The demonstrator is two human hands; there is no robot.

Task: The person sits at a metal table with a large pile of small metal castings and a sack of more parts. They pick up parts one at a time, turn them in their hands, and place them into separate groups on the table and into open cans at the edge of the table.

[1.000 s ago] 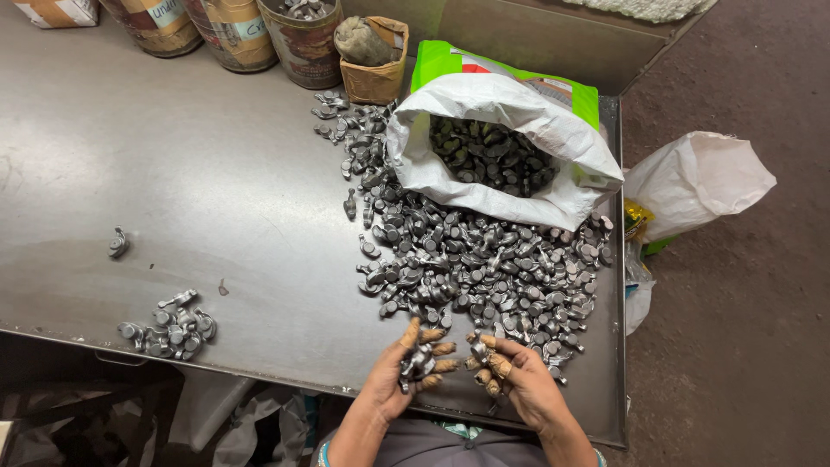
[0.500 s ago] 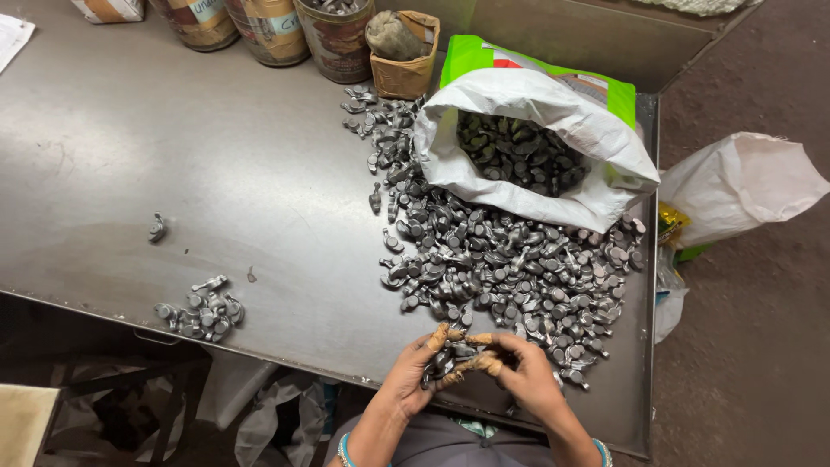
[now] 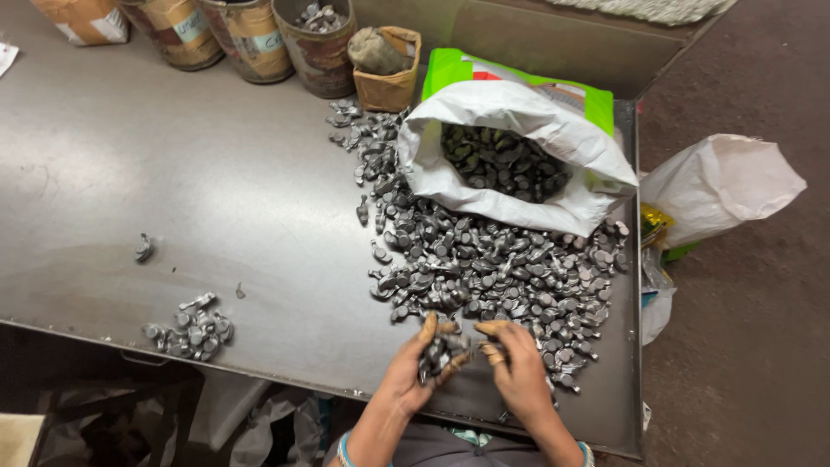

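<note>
A big heap of small dark metal parts (image 3: pixel 493 268) spreads over the right half of the grey metal table (image 3: pixel 173 190). My left hand (image 3: pixel 413 372) cups a handful of these parts at the table's near edge. My right hand (image 3: pixel 517 367) is beside it, fingers curled toward the handful, touching it. An open white sack (image 3: pixel 519 199) full of the same parts lies behind the heap. A small separate pile of parts (image 3: pixel 190 327) sits at the near left, and a single part (image 3: pixel 143 249) lies farther left.
Several round tins (image 3: pixel 251 39) and a small brown box (image 3: pixel 389 65) stand along the far edge. A green bag (image 3: pixel 519 82) lies under the sack. Another white bag (image 3: pixel 718 186) hangs off the right side over the brown floor.
The view has shifted, so the table sits further right and lower. My hands stay together at the near edge, still working the handful of parts.
</note>
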